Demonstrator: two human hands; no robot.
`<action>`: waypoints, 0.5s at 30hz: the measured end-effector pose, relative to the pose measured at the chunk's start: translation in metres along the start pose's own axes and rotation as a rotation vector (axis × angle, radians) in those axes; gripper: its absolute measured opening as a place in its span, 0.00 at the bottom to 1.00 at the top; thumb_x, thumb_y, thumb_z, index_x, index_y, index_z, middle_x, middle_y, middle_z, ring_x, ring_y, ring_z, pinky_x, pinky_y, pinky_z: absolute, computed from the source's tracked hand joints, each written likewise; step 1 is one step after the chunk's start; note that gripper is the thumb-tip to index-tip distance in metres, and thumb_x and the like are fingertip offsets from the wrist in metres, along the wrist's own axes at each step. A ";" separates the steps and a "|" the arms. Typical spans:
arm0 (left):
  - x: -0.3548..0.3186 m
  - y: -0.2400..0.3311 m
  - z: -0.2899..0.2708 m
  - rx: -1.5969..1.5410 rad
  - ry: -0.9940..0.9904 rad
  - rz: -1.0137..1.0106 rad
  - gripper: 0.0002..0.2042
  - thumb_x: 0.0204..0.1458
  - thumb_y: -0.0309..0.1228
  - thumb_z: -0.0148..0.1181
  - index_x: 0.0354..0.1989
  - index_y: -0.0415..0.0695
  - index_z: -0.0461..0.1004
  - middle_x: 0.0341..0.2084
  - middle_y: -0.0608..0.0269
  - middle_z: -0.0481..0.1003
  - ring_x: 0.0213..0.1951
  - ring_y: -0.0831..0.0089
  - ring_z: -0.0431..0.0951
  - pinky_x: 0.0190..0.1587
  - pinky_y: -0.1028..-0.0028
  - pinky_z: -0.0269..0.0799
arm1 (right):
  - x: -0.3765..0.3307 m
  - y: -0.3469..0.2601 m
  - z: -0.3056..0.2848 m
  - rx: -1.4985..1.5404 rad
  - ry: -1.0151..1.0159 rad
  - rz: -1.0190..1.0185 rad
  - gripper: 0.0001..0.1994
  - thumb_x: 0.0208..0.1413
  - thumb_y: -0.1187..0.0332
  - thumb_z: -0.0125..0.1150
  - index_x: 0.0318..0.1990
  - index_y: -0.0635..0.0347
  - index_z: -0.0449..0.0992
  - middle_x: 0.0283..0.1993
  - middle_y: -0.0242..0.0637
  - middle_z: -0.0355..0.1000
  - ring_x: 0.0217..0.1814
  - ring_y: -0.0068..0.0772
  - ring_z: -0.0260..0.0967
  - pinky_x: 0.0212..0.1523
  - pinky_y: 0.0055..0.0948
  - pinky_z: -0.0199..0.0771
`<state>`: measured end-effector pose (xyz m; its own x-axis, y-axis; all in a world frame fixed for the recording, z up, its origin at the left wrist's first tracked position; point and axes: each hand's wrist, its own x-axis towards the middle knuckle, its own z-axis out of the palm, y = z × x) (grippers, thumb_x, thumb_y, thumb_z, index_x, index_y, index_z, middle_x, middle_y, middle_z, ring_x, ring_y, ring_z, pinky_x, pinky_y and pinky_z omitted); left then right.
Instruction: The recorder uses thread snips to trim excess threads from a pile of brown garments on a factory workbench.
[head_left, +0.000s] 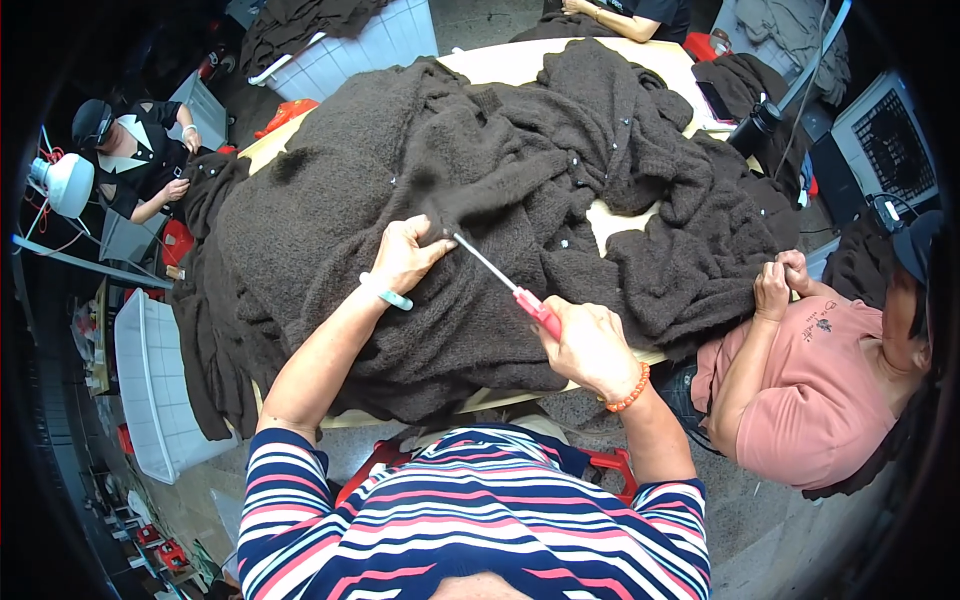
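Observation:
Dark brown knitted fabric lies heaped over the table before me. My left hand pinches a fold of it between thumb and fingers. In my right hand is a hand tool with a pinkish-red handle and a long, thin metal shaft. Its shaft slants up and left, with the tip at the fabric right beside my left fingertips. The exact shape of the tip is too small to make out. Small pale bits dot the knit in several places.
Bare pale tabletop shows at the far side. A person in a pink shirt sits close on my right, handling the same fabric. Another person works at far left. White bins stand around, and a dark bottle stands at right.

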<state>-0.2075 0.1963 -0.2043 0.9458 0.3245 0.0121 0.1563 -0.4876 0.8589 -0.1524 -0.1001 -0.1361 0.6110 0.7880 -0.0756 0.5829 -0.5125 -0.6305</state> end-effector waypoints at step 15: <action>-0.023 0.021 -0.013 0.097 -0.006 -0.035 0.05 0.47 0.24 0.67 0.29 0.36 0.77 0.22 0.74 0.73 0.28 0.85 0.67 0.31 0.78 0.66 | -0.004 -0.006 -0.001 -0.052 -0.031 0.000 0.09 0.55 0.62 0.58 0.35 0.57 0.74 0.26 0.50 0.74 0.33 0.57 0.74 0.37 0.47 0.73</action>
<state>-0.2302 0.1892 -0.1797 0.9410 0.3378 -0.0203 0.2157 -0.5524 0.8052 -0.1585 -0.1005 -0.1311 0.5949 0.7976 -0.1001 0.6104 -0.5293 -0.5893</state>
